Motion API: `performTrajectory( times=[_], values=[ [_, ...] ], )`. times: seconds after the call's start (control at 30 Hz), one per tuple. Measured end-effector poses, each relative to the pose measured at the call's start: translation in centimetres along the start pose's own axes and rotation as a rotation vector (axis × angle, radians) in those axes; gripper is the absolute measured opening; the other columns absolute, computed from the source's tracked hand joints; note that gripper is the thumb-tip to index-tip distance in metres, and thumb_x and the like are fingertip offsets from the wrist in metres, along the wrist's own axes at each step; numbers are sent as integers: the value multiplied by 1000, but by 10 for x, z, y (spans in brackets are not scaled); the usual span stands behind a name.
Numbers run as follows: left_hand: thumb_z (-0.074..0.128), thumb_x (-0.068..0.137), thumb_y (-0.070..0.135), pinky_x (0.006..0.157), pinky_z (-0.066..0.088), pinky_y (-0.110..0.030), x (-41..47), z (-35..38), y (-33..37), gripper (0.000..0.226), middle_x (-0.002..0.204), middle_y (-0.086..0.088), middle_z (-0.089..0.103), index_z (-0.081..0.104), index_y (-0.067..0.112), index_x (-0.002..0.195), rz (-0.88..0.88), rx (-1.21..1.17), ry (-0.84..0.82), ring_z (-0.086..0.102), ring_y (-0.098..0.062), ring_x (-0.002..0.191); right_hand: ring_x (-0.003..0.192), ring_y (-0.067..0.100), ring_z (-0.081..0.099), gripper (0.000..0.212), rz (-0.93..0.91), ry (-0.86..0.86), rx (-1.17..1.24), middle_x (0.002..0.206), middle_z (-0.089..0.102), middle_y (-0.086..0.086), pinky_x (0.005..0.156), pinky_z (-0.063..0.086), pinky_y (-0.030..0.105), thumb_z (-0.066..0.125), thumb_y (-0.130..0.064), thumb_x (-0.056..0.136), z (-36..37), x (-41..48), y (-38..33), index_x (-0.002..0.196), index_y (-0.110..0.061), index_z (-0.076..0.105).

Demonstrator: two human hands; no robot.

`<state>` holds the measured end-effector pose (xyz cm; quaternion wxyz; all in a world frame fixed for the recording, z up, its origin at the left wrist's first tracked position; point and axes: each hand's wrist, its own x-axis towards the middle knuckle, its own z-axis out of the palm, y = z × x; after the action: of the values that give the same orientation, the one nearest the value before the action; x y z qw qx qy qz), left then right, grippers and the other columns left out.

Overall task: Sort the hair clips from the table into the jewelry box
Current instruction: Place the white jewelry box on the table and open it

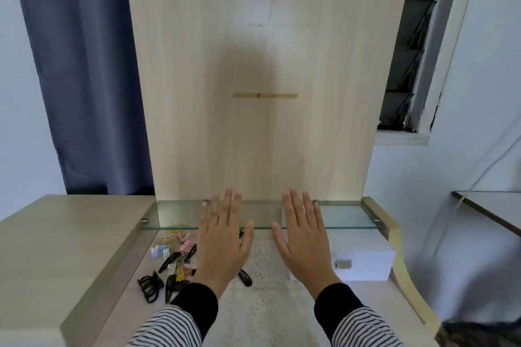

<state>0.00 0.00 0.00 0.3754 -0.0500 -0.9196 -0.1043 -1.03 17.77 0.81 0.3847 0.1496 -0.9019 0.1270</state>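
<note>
A pile of hair clips [172, 262] lies on the table at the left: black snap clips, a black claw clip [149, 286], pink, gold, yellow and blue ones. One black snap clip [244, 277] lies apart near the middle. The white jewelry box [366, 262], lid shut with a metal clasp, stands at the right. My left hand [224, 239] hovers flat with straight fingers over the clips, hiding some. My right hand [306, 239] hovers flat beside it, left of the box. Neither holds anything.
A glass shelf [346, 218] runs across behind my hands, below a tall wooden back panel [262, 79]. A raised wooden block [62, 248] borders the table on the left. A patterned mat [262, 262] lies under my hands. The table's curved edge [408, 284] is at the right.
</note>
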Motion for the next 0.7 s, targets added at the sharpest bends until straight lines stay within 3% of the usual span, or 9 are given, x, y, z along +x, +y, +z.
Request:
performTrajectory(
  times=[0.23,0.4,0.7],
  values=[
    [30,98,47,120,11,-49,-52,25,-4,67,164,-5,9,17,14,155,-12,90,-83,7,-26,151,148,21,4,64,13,-112,-49,160,10,2,116,13,43,28,-45,99,22,-57,4,153,-16,10],
    [25,99,48,121,4,-48,-74,33,0,67,164,-4,5,11,17,156,-30,98,-147,2,-25,151,147,23,8,65,4,-166,-72,160,14,5,117,13,43,30,-44,98,32,-77,2,152,-13,15],
    [24,98,47,120,10,-50,-85,35,0,67,164,-2,5,12,17,156,-57,61,-194,1,-23,151,147,25,11,64,5,-205,-86,158,17,8,116,16,44,28,-46,97,45,-89,4,151,-11,19]
  ],
)
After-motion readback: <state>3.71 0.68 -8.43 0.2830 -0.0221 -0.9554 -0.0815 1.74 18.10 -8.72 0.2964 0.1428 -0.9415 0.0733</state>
